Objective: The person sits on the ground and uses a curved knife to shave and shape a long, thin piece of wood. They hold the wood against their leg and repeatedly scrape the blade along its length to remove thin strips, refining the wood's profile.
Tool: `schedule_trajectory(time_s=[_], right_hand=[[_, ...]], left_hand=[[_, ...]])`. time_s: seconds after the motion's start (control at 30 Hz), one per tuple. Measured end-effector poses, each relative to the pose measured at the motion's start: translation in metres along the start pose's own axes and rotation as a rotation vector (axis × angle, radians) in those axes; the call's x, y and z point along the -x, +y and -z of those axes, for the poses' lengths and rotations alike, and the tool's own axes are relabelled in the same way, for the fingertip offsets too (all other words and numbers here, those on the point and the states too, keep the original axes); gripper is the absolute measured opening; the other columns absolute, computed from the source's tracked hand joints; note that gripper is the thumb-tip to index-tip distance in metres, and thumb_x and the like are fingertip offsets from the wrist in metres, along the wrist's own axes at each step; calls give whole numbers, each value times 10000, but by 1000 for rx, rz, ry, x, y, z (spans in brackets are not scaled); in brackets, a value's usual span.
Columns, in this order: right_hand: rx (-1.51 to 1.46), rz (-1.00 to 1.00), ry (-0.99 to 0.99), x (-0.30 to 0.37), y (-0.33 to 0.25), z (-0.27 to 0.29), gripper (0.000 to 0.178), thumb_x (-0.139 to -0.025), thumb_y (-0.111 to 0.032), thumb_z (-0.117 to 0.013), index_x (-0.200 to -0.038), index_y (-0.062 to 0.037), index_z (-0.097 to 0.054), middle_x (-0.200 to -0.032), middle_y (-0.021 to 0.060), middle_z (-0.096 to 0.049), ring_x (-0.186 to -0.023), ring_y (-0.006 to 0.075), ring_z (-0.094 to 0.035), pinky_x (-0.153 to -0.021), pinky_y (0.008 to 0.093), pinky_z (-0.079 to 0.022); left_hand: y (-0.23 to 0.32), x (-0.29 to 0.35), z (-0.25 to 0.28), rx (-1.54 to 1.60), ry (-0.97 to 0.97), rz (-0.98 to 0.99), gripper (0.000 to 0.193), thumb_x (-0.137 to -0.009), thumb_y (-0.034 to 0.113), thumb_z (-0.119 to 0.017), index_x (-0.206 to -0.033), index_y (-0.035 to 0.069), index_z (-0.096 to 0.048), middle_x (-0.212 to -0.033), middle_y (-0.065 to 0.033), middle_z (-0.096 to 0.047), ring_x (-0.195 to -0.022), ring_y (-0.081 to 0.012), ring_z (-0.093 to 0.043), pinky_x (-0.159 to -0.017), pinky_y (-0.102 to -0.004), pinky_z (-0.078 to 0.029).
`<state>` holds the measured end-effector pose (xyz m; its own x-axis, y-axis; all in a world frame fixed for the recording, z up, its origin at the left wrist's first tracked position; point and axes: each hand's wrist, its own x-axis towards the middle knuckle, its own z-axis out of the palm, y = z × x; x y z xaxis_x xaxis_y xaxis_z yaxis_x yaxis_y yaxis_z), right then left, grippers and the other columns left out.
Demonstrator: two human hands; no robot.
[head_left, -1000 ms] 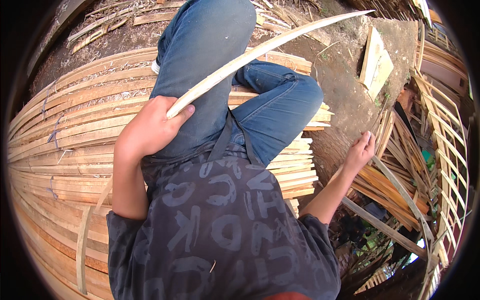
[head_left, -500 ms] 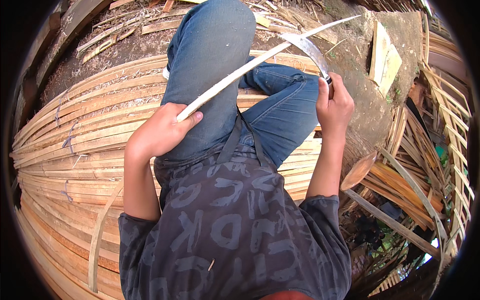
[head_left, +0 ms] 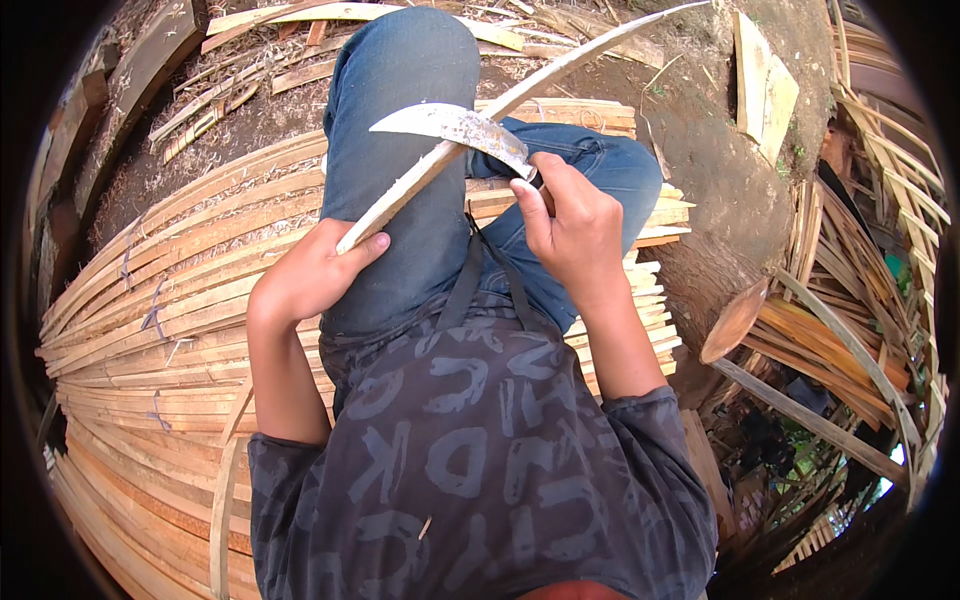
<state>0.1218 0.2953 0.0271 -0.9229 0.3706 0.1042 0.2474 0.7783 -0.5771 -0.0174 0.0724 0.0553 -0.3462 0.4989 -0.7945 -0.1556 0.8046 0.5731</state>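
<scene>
My left hand [head_left: 312,268] is closed round the near end of a long pale wooden stick [head_left: 400,190], which rests slanting across my raised left thigh. The stick's far part reaches away to the upper right. In my right hand [head_left: 572,222] is a sickle [head_left: 455,127] with a curved, worn metal blade; the fingers hide most of its handle. The blade crosses over the stick near its middle, its tip pointing left above the thigh. Whether the edge bites into the wood I cannot tell.
Bundles of long wooden strips [head_left: 190,290], tied with thin strings, lie under and beside me on the left. Right of me are a cut log end [head_left: 733,322] and stacked split wood [head_left: 822,350]. A pale wood slab [head_left: 765,90] lies on the earth ahead, with shavings and scraps farther left.
My right hand has drawn the sickle back toward me and leftward along the stick, from its far part to near the middle. My left hand keeps its grip.
</scene>
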Motion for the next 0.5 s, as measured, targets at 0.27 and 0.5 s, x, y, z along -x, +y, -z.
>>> schedule_trajectory(time_s=[0.27,0.5], right_hand=[[127,-111,106,-18,50,32,167,-877,-193,-651,-920,-51,-575,-612,101,-559,-531,292,-576,-487,382,-433],[223,55,52,-16,19,24,202,-869,-278,-660,-856,-111,-549,-632,67,-555,-530,274,-591,-461,382,-462]], left_hand=[[1,-3,2,-77,-72,14,446,-952,335,-546,-771,-72,-561,-545,-87,-423,-556,-153,-369,-548,-362,-371],[-15,-6,-3,-40,-41,-116,435,-945,328,-550,-812,-85,-581,-552,-117,-448,-564,-165,-378,-569,-379,-388]])
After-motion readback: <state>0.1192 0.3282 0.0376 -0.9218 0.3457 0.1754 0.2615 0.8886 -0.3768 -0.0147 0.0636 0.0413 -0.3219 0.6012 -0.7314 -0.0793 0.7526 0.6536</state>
